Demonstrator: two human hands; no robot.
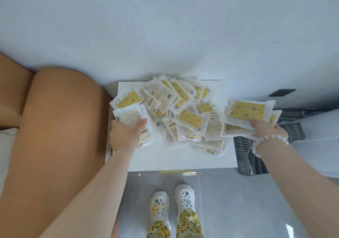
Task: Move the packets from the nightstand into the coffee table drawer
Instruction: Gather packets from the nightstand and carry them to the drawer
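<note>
A heap of several white and yellow packets (176, 113) covers the white nightstand top (165, 160). My left hand (124, 136) grips a few packets (130, 118) at the heap's left edge, thumb on top. My right hand (267, 129), with a bead bracelet at the wrist, holds a stack of packets (245, 113) at the nightstand's right edge, just off the heap. The coffee table drawer is not in view.
An orange-brown padded headboard or cushion (55, 127) stands close on the left. A dark slatted basket (245, 155) sits right of the nightstand. A white wall is behind. My feet in white clogs (172, 204) stand on grey floor tiles.
</note>
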